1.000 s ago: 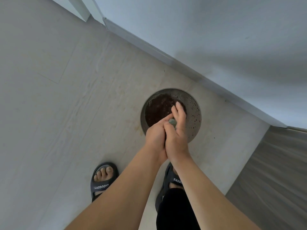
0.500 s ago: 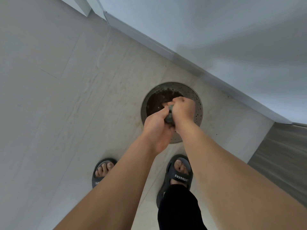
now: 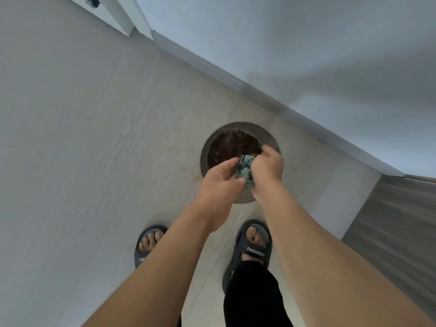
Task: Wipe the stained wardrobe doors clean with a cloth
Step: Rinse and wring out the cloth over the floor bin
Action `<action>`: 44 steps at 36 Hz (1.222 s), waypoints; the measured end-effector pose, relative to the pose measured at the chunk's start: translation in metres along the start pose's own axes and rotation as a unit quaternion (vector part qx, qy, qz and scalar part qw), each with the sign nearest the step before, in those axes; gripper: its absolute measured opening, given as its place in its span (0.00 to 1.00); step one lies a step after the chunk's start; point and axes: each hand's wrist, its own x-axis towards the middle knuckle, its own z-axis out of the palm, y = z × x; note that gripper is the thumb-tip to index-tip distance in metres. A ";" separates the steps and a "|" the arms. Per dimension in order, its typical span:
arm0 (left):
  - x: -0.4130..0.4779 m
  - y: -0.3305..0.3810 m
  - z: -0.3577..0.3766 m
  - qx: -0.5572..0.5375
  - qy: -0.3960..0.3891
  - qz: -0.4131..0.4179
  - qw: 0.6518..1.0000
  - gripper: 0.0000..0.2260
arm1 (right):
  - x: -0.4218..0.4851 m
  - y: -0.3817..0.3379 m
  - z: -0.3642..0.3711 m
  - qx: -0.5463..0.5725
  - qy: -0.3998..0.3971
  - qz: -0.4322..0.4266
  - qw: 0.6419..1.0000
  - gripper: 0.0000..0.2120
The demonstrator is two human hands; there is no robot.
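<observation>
While the person stood on the pale floor (image 3: 94, 161), both hands were held together above a round metal basin (image 3: 271, 140) that stood on the floor, near the base of the white wardrobe door (image 3: 306, 55). Dark brown water (image 3: 231, 145) filled the bottom of the basin. The blue-grey cloth (image 3: 245, 168) was bunched between the two hands, above the near part of the basin and not touching the water. The right hand (image 3: 267, 171) had its fingers curled tightly around the right side of the cloth. The left hand (image 3: 219, 182) held the left side, with its fingers more loosely bent around the cloth. Below the arms, the feet were in dark grey sandals (image 3: 254, 249), and a black trouser leg (image 3: 252, 296) covered the right leg.
</observation>
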 end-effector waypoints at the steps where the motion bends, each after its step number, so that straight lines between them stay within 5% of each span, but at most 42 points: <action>1: -0.001 0.000 -0.001 0.044 -0.003 0.017 0.999 0.24 | -0.002 0.000 -0.002 0.022 -0.024 0.017 0.999 0.20; 6: 0.008 0.002 -0.004 0.269 0.054 0.122 0.954 0.16 | -0.021 -0.003 -0.005 0.082 -0.187 0.071 0.976 0.13; 11: 0.026 -0.004 -0.001 0.425 0.130 0.195 0.875 0.11 | -0.033 -0.003 -0.005 0.039 -0.271 0.075 0.959 0.23; 16: 0.023 0.001 -0.015 0.508 0.107 0.208 0.829 0.10 | -0.033 -0.001 -0.017 -0.032 -0.198 -0.016 0.979 0.19; 19: 0.014 0.001 -0.025 0.498 0.085 0.263 0.822 0.25 | -0.026 -0.002 -0.029 0.022 -0.155 -0.021 0.988 0.15; 22: 0.013 -0.002 -0.033 0.460 0.113 0.257 0.842 0.35 | -0.020 -0.003 -0.038 0.101 -0.165 0.000 0.981 0.11; 25: 0.018 -0.003 -0.033 0.354 0.148 0.215 0.898 0.31 | -0.020 -0.007 -0.041 0.164 -0.209 -0.007 0.964 0.10; 29: 0.035 0.004 -0.026 0.287 0.227 0.178 0.913 0.27 | -0.021 -0.015 -0.037 0.220 -0.254 -0.006 0.942 0.11; 33: 0.053 0.003 -0.025 0.128 0.222 0.078 0.963 0.25 | -0.013 -0.009 -0.024 0.197 -0.234 -0.014 0.952 0.13; 44: 0.068 -0.026 -0.038 0.145 0.185 0.145 0.961 0.21 | 0.042 0.029 0.038 0.017 -0.143 0.010 0.989 0.20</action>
